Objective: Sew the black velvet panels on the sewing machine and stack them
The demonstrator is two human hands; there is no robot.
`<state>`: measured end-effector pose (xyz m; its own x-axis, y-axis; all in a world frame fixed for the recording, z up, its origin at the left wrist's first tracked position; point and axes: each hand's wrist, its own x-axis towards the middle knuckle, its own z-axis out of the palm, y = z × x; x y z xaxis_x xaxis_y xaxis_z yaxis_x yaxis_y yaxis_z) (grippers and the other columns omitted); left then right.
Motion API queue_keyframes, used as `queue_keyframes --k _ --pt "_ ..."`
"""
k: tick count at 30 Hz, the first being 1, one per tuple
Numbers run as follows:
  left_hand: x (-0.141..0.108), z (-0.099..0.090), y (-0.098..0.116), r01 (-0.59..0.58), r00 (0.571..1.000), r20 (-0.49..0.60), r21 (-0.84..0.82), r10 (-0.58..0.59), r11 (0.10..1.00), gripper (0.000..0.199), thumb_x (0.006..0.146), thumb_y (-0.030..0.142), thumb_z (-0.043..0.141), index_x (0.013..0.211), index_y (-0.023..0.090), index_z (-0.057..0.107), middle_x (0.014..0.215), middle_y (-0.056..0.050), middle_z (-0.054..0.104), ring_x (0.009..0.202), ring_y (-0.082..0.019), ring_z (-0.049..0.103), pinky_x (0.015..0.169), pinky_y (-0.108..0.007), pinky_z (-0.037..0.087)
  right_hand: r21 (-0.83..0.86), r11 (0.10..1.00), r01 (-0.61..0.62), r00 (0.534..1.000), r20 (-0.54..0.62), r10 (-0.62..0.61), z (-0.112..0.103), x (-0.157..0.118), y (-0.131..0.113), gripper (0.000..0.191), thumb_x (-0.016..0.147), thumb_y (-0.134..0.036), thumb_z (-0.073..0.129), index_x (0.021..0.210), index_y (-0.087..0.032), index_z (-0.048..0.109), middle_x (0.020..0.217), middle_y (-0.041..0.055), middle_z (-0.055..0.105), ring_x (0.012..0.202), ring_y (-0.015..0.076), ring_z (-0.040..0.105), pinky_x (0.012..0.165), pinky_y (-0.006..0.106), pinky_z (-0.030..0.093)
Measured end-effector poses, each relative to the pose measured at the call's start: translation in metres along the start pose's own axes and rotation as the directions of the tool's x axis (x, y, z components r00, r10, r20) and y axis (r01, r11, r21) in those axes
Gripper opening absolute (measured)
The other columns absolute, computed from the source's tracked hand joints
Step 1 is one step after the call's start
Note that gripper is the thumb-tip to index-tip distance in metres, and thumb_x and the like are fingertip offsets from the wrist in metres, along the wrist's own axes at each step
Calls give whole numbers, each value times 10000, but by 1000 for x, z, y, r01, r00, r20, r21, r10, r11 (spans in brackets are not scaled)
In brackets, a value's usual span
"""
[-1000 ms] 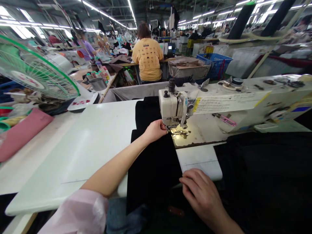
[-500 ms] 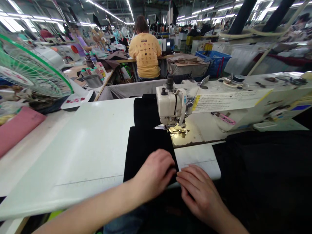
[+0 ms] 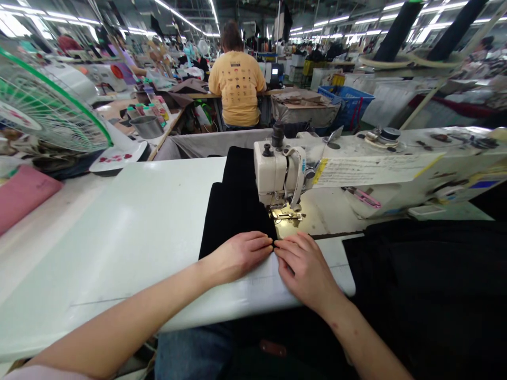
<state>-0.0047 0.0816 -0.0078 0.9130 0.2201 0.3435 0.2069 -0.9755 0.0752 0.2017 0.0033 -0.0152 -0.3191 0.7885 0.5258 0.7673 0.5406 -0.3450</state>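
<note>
Black cloth (image 3: 235, 211), centre of the frame, its near right corner at the fingertips of the left hand (image 3: 241, 256) and right hand (image 3: 303, 266). These fingers nearly meet; whether they pinch the cloth cannot be told. Just beyond stands a sewing machine (image 3: 273, 171); white worktop (image 3: 150, 221) spreads left. Uneven pulling could skew the cloth's edge beside the machine.

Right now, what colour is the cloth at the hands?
The cloth is black, clearest in the head view.
</note>
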Motion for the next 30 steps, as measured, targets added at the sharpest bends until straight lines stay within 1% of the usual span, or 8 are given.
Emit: queue_keyframes --k 6,9,13,18,23,25,27,30 --pt "13 -2 -41 44 999 -10 -91 -45 995 306 1025 204 444 1175 145 704 1146 -142 743 1143 -239 666 1005 -402 576 -86 987 -139 971 -205 119 -50 -6 -5 198 960 -137 553 1111 -191 670 1058 87 695 977 224 645 899 391 512" --pt "18 -6 -63 51 999 20 -114 -49 992 315 1029 214 434 1158 147 713 1166 -142 736 1161 -244 650 1022 -407 555 -186 923 -336 898 -358 255 -96 -30 0 153 976 -227 560 1089 -226 664 973 61 676 825 198 635 775 358 502" --pt "25 -11 -74 102 993 72 -87 -96 991 316 1024 208 431 1147 145 716 1137 -143 725 1101 -232 662 999 -388 543 -323 704 -632 763 -417 494 -140 -75 35 285 962 -507 492 969 -260 635 774 63 639 579 244 595 545 428 455" --pt "26 -7 -37 400 896 82 278 -436 873 311 946 119 504 1203 117 679 1190 -171 681 1058 -289 642 847 -408 558 -366 732 -574 815 -339 470 -141 -118 86 232 861 -511 578 802 -287 590 736 92 651 570 310 655 499 466 513" --pt "21 -8 -29 444 848 124 363 -515 819 467 921 84 507 1378 157 574 1318 -159 637 1129 -293 607 804 -381 550 -321 768 -555 819 -373 436 -134 -119 95 148 798 -386 563 684 -293 573 596 33 612 467 259 584 444 401 434" --pt "20 -12 -43 485 822 125 360 -556 797 448 937 97 482 1365 174 590 1332 -148 638 1144 -291 611 828 -388 557 -240 738 -630 757 -399 517 -142 -113 87 121 771 -376 584 705 -277 606 638 42 636 514 253 604 507 403 459" --pt "22 -16 -52 540 788 97 368 -608 757 449 933 74 449 1352 140 596 1347 -179 629 1177 -311 612 889 -424 558 -154 667 -729 635 -517 575 -155 -105 74 73 740 -325 627 746 -255 644 720 60 662 583 251 611 588 414 479" --pt "30 -22 -39 624 747 13 334 -665 707 434 891 53 485 1306 77 611 1326 -249 626 1254 -386 585 1002 -546 517 -8 669 -743 483 -698 528 -175 -88 47 57 738 -255 669 791 -235 665 851 85 677 762 266 628 758 432 497"
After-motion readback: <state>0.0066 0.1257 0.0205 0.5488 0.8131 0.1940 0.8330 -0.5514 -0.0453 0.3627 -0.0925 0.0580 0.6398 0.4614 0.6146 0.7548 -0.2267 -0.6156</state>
